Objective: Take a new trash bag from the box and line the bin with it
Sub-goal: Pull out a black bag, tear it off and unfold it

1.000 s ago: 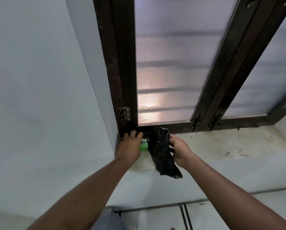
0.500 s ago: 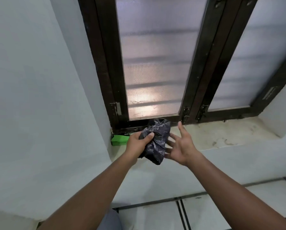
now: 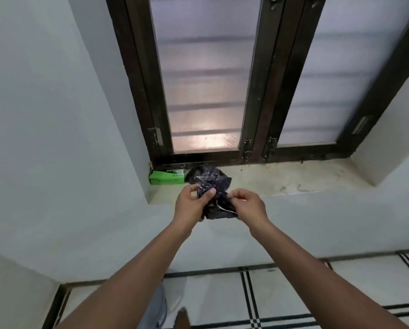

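Observation:
A crumpled black trash bag (image 3: 209, 182) hangs in front of the window sill, gripped from both sides. My left hand (image 3: 191, 205) pinches its left edge with thumb on top. My right hand (image 3: 248, 205) pinches the right lower part, where a thin white string runs across the plastic. The green box of trash bags (image 3: 166, 177) lies on the sill's far left corner, against the window frame, just left of the bag. No bin is in view.
A stained stone window sill (image 3: 282, 179) runs to the right under a dark-framed frosted window (image 3: 206, 79). White walls stand at left and below the sill. Tiled floor with black lines (image 3: 293, 293) lies below my arms.
The bag has been drawn away from the green box toward me. My right hand, open half a second ago, has closed on the bag again. The view has pulled back and tilted down.

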